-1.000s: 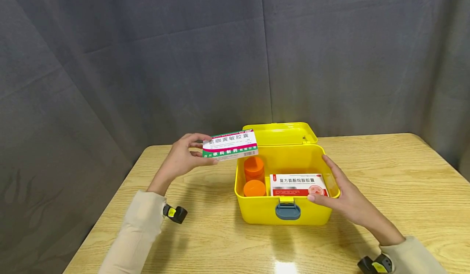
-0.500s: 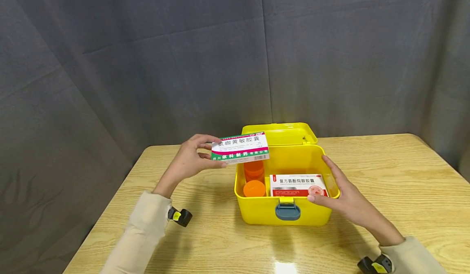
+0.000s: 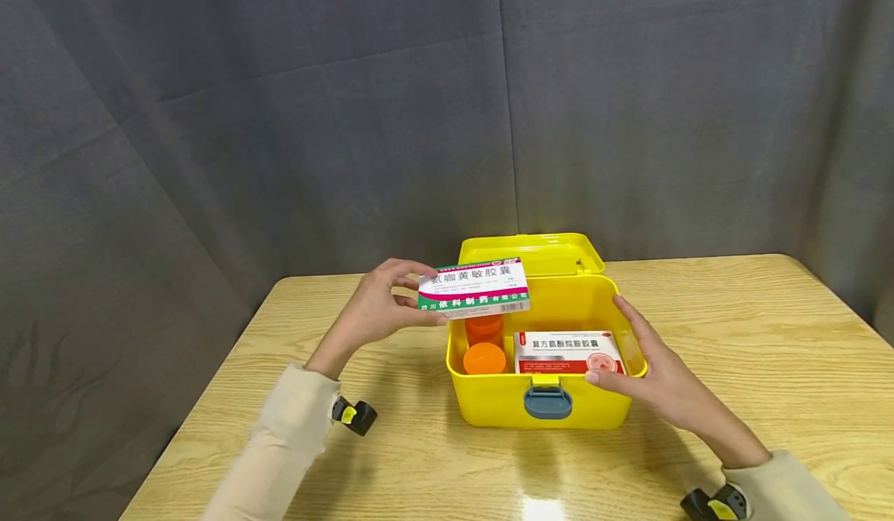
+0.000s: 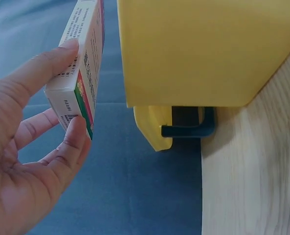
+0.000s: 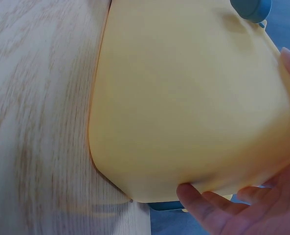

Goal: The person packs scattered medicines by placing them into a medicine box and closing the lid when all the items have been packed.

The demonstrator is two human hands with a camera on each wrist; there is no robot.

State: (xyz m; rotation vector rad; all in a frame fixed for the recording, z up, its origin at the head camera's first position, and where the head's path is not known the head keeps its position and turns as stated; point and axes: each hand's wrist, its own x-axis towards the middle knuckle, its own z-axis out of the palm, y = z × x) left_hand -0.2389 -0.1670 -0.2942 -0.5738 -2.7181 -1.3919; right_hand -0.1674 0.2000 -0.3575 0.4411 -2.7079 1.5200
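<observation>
In the head view my left hand pinches the left end of a white, green and magenta medicine carton. The carton is held slightly tilted above the left part of an open yellow storage box, overlapping its rim there. In the left wrist view the thumb lies on one face of the carton, the fingers on the other. My right hand grips the box's right end, thumb at the front rim. Fingertips press its outer wall in the right wrist view.
Inside the box are two orange-lidded containers, the nearer lid in plain view, and a white-and-red medicine carton. The yellow lid is folded back behind. A blue-grey latch hangs in front. Grey curtain backs the wooden table.
My left hand has carried the green-and-magenta carton to the right and slightly down, over the box's left part, covering more of the rear orange lid. The right hand has stayed put.
</observation>
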